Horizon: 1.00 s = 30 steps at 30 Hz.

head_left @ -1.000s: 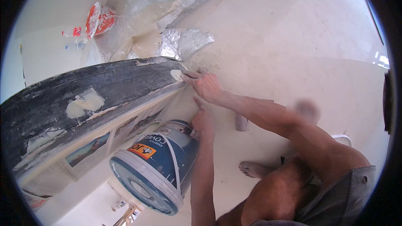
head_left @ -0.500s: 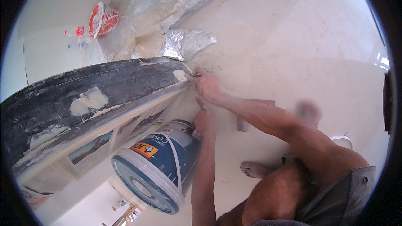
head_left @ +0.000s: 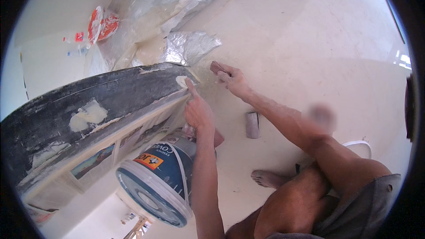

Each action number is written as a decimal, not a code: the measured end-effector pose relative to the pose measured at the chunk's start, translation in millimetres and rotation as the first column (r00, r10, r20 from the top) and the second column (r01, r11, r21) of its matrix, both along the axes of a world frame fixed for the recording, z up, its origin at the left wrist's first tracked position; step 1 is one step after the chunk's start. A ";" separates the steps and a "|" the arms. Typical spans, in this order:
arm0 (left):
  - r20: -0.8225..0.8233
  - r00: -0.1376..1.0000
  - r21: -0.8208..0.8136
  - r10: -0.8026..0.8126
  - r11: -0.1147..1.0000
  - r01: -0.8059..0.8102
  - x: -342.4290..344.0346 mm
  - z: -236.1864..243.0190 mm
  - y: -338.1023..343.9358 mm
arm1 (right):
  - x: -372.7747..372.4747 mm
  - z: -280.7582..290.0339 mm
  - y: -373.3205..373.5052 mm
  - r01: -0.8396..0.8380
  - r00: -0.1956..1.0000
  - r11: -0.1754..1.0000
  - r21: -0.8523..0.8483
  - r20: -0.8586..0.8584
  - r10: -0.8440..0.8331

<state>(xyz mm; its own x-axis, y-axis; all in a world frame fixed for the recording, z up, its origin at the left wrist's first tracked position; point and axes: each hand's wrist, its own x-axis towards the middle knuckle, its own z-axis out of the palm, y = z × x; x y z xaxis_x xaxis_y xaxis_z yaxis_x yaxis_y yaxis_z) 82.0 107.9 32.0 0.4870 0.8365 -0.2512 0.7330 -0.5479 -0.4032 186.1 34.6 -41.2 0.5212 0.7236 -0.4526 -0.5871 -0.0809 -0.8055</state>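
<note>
While a blue bucket (head_left: pixel 161 168) sits nearest | left hand (head_left: pixel 199 111): index finger extended at edge of white patch (head_left: pixel 180 80) on dark panel (head_left: pixel 128 82), others curled, contents unclear | right hand (head_left: pixel 234 82): fingers pinching folded brown sheet (head_left: pixel 215 67), right of panel's end | silver sheeting (head_left: pixel 190 46) | red tub (head_left: pixel 108 24)

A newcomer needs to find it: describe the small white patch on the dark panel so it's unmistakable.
Follow the long dark panel to its right end. There the left hand points a finger at the small white patch. It sits farther right than the panel's two bigger pale patches.
</note>
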 end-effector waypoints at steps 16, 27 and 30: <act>-0.215 0.968 0.050 -0.126 0.989 0.140 9.6 -15.2 9.0 | 12.1 -28.1 -19.0 -0.082 0.887 0.996 -0.020 -0.457 0.064; -0.156 0.988 0.009 -0.020 1.000 0.021 5.6 3.6 2.4 | 14.6 4.0 -12.8 -0.042 0.948 0.999 0.016 -0.314 0.045; -0.214 0.977 0.080 -0.015 0.996 0.032 -4.9 -12.6 5.1 | 5.1 -7.0 -4.8 -0.169 0.967 0.985 0.021 -0.192 0.170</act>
<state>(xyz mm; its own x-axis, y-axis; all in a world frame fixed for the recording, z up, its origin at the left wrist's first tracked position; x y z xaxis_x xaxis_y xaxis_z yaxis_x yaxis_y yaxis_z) 77.2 113.1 19.4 0.4496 0.8476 -0.2818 0.6126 -0.5222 -0.5933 191.2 29.8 -48.2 0.2944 0.7960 -0.5288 -0.7088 -0.1893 -0.6795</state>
